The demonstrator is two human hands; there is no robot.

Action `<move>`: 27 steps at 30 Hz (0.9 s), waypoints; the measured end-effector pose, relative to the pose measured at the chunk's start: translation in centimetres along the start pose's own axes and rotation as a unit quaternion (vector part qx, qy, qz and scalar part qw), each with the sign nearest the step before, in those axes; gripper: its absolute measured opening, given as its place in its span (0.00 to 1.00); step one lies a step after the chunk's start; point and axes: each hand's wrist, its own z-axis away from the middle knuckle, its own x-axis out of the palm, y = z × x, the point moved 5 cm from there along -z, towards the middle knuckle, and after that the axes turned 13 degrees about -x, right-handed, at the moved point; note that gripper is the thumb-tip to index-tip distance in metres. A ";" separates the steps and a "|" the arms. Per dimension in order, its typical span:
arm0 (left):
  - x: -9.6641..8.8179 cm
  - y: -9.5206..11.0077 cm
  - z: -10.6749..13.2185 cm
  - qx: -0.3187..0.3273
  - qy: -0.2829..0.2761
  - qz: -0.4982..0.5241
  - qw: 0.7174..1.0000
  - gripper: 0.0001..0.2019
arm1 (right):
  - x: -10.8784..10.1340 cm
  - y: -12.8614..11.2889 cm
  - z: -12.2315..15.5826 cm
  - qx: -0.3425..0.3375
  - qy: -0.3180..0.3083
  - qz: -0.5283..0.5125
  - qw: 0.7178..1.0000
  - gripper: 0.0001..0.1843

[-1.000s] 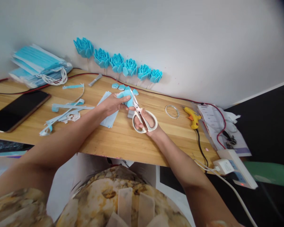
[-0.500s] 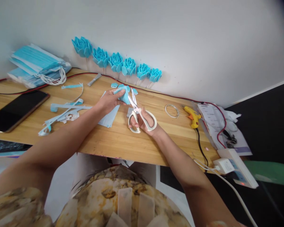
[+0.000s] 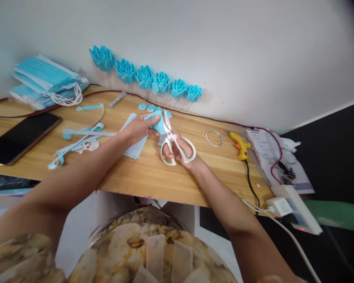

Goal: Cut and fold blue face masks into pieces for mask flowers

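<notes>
1. Blue fabric (image 3: 157, 123) is up over the desk (image 3: 153, 173), beside the scissors (image 3: 169, 134), pinched by the left hand (image 3: 141, 128), presumably to steady its edge.
2. Right hand (image 3: 179, 148) grips the scissors at the handle end, probably for leverage.
3. Scissors stand wider open than one second ago.

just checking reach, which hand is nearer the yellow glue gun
Right. The right hand, holding the scissors, is to the left of the yellow glue gun; the left hand, pinching blue fabric, is farther left.
</notes>
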 end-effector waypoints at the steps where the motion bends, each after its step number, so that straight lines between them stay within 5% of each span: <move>1: 0.0 0.0 0.0 0.000 0.001 0.002 1.000 0.17 | 0.0 0.0 0.0 0.001 -0.002 0.001 1.000 0.40; 15: 0.7 -0.7 0.4 -0.024 -0.024 -0.035 0.999 0.24 | -0.2 0.3 0.0 -0.026 -0.016 -0.020 0.999 0.31; 27: 1.0 -1.1 0.4 -0.053 -0.037 -0.073 0.995 0.26 | 0.2 0.1 0.1 -0.020 0.005 -0.016 1.000 0.33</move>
